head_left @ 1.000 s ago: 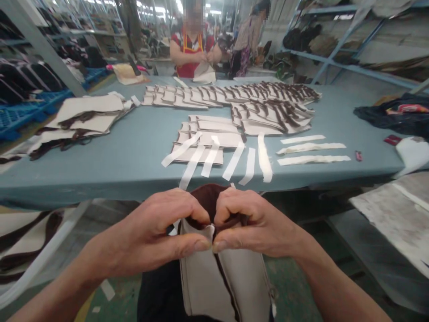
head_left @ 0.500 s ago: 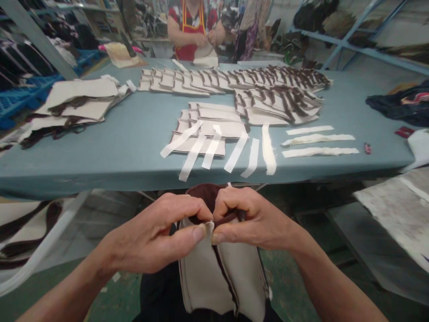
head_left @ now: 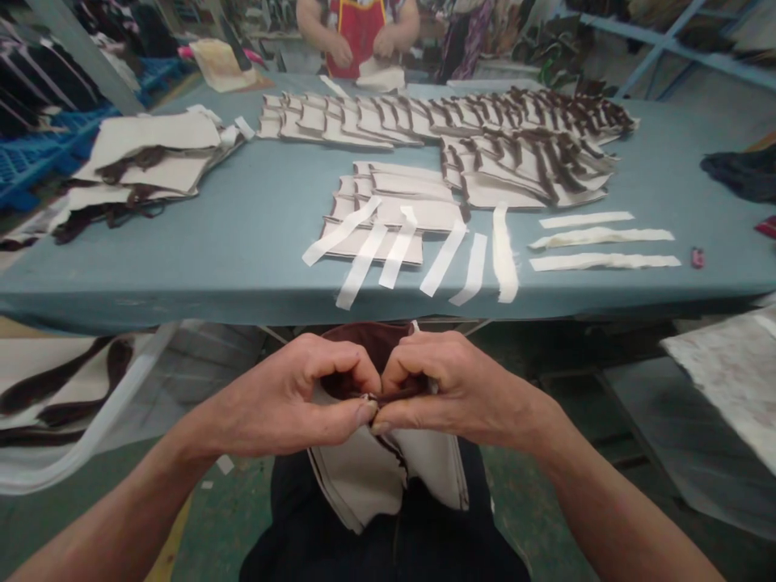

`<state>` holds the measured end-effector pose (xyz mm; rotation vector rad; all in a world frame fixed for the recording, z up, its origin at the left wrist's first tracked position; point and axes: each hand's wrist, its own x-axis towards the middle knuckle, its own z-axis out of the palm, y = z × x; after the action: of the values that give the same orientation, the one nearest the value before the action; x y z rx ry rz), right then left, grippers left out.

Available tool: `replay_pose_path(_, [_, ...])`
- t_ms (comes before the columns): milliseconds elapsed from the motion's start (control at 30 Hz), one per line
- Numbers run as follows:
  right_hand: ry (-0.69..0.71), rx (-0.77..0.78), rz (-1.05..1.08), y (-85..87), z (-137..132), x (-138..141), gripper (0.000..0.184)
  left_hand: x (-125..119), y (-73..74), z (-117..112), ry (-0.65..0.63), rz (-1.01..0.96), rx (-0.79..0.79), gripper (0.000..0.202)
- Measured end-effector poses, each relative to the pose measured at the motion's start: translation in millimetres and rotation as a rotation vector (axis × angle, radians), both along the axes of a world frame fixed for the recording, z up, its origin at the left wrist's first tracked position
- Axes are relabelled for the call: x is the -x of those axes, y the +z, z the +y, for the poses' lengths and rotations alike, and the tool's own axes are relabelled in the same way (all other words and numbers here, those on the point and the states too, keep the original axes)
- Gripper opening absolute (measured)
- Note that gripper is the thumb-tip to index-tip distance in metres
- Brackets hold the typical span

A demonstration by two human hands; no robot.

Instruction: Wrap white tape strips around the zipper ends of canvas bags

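Left hand: the left hand (head_left: 291, 400) is pinching tight, thumb and fingers closed on the top edge of the fabric piece (head_left: 388, 473), just in front of the lap.
Right hand: the right hand (head_left: 452, 388) is gripping the same edge, thumb tip touching the left thumb tip at the middle.
Fabric piece: beige panels with dark brown trim are hanging down from both hands over the dark trousers (head_left: 376, 550), a brown lining (head_left: 369, 339) showing above the knuckles.
Table edge: the blue-grey table (head_left: 182, 259) is lying just beyond the hands.
Strips: white tape strips (head_left: 442, 259) are lying fanned at the near edge, some overlapping a beige panel stack (head_left: 394, 210); three more strips (head_left: 600, 238) are lying to the right.
Farther back: rows of brown-trimmed pieces (head_left: 521, 137) are spreading across the table.
Far side: a person in a red apron (head_left: 360, 28) is handling a pale piece (head_left: 379, 77).
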<state>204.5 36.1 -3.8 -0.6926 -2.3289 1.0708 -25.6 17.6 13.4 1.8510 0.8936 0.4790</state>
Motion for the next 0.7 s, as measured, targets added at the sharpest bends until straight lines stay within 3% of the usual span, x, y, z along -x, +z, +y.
replay_pose_path(300, [-0.001,0.176,0.008,0.0,5.1,4.9,0.023,6.8,-2.6,-0.5,0.034,0.015,-0.185,0.017])
replay_pose_path(533, [-0.044,0.302,0.054,5.4,5.6,7.6,0.017,6.1,-0.7,2.1,0.095,0.006,-0.211,0.017])
replay_pose_path(700, [-0.142,0.227,0.053,9.8,2.1,10.7,0.013,4.0,5.2,2.6,0.113,0.027,-0.214,0.016])
